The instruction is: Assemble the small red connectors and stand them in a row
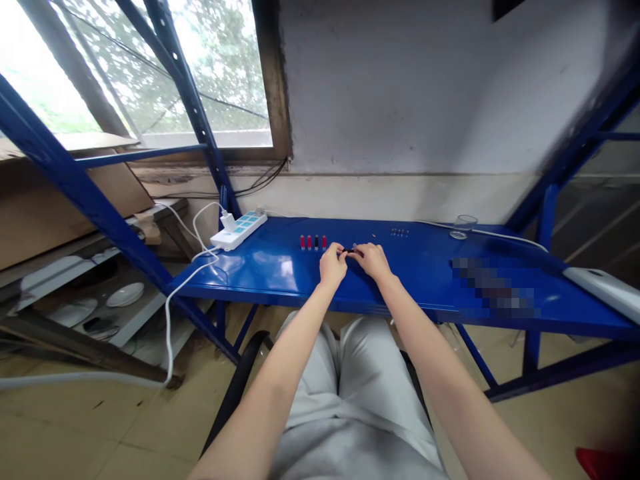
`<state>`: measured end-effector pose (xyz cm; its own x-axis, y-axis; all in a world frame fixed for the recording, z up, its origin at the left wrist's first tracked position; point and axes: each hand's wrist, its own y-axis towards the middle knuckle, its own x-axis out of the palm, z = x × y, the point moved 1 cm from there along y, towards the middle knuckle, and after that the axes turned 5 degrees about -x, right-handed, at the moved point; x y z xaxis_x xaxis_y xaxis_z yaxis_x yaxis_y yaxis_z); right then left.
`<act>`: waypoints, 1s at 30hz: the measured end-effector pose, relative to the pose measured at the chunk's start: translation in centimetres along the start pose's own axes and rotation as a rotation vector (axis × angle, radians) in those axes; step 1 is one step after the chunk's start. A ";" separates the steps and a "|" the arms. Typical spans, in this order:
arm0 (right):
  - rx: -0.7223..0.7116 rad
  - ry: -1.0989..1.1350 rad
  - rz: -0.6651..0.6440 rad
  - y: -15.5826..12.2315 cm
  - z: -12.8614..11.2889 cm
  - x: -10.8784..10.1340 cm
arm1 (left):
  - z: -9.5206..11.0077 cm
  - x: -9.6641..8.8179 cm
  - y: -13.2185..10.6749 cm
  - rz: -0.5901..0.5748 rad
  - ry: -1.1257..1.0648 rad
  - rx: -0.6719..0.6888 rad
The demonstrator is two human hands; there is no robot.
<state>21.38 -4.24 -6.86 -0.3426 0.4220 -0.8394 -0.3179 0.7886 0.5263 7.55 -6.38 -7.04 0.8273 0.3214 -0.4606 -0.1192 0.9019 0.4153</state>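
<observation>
My left hand [333, 263] and my right hand [371, 259] rest together on the blue metal table [280, 270], fingers curled. Between their fingertips sits a small dark part [346, 251], pinched from both sides; its shape is too small to make out. Just beyond my left hand stands a short row of small red and black pieces [313, 242]. A few tiny parts [399, 233] lie farther back, to the right of my hands.
A white power strip [238, 231] with a plug and white cable lies at the table's back left. A clear glass dish [463, 227] sits at the back right. Blue shelf posts [75, 180] flank the table. White plates [125, 294] lie low at left.
</observation>
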 end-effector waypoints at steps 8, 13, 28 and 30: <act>0.116 0.078 0.027 -0.3 0.8 0.1 | -0.2 -0.3 0.3 0.068 -0.211 0.043; 0.131 0.034 0.013 -0.4 0.9 0.1 | -0.1 -0.3 0.4 0.111 -0.273 0.058; 0.136 0.047 0.025 -0.5 0.8 0.0 | -0.5 0.0 0.4 0.087 -0.278 0.038; 0.145 0.018 0.032 -0.5 0.7 -0.1 | -0.4 -0.1 0.4 0.093 -0.270 0.042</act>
<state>22.19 -4.37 -7.12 -0.3667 0.4409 -0.8192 -0.1762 0.8317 0.5265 7.21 -5.94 -7.19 0.9306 0.3091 -0.1960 -0.1837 0.8575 0.4805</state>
